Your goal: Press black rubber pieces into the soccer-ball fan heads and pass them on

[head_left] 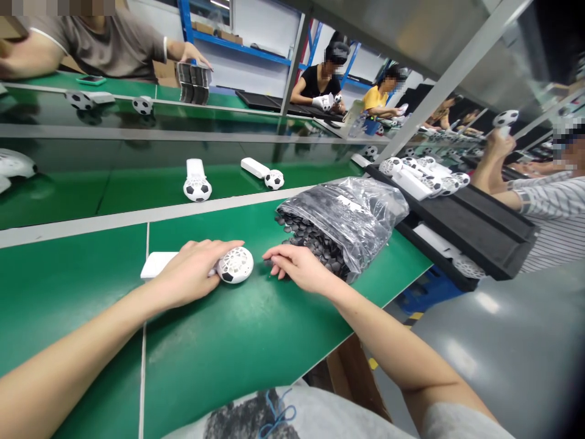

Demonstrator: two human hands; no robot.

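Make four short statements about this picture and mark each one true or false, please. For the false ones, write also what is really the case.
1. The left hand rests on a football-patterned fan on the green belt. True.
2. The right hand holds a white handle. False: it is at the open end of a clear plastic bag of small black discs.
3. The black tray on the right is empty. False: it holds white fans.
4. A person in a striped sleeve on the right holds up a football-patterned handheld fan. True.
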